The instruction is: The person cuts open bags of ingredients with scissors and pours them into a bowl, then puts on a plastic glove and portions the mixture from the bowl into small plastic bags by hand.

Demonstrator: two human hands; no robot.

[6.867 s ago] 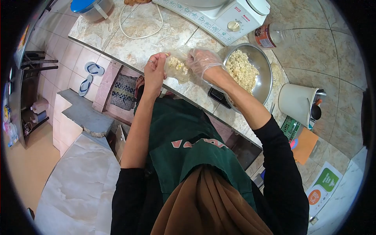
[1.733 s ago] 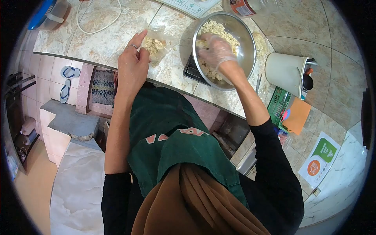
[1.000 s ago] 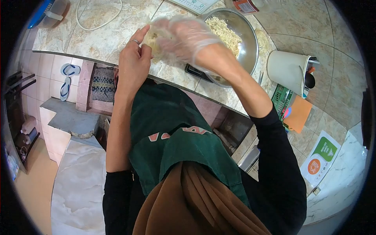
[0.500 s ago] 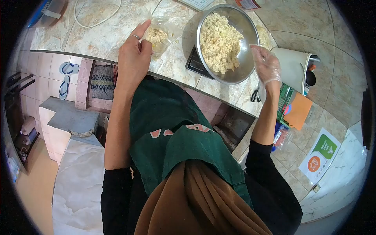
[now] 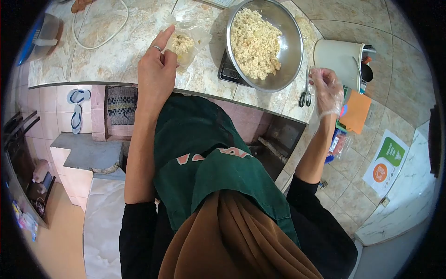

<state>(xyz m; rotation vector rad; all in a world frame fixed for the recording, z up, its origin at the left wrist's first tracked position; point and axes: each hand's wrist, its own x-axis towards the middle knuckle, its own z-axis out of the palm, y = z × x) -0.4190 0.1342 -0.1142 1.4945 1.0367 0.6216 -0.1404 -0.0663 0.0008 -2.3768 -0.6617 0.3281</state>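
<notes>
My left hand (image 5: 158, 65), with a ring on one finger, is closed on the edge of a clear plastic bag (image 5: 197, 39) on the counter. Its index finger is stretched out along the bag. Inside the bag lies a small heap of pale crumbled food (image 5: 182, 44). My right hand (image 5: 329, 90) wears a clear plastic glove and hovers right of the bowl, fingers loosely bent and apart, with nothing visible in them. A steel bowl (image 5: 292, 56) holds more of the pale crumbled food (image 5: 255, 44). Beneath the bowl is a black kitchen scale (image 5: 228, 73).
Black-handled scissors (image 5: 305, 98) lie between the bowl and my right hand. A white tub (image 5: 337, 58) with utensils stands at the right, near an orange packet (image 5: 357, 111). A white cable (image 5: 100, 45) and a blue-rimmed container (image 5: 45, 39) are on the left.
My right hand has moved away from the bowl's rim, toward me and slightly right. My left hand stays at the bag. The view has shifted a little.
</notes>
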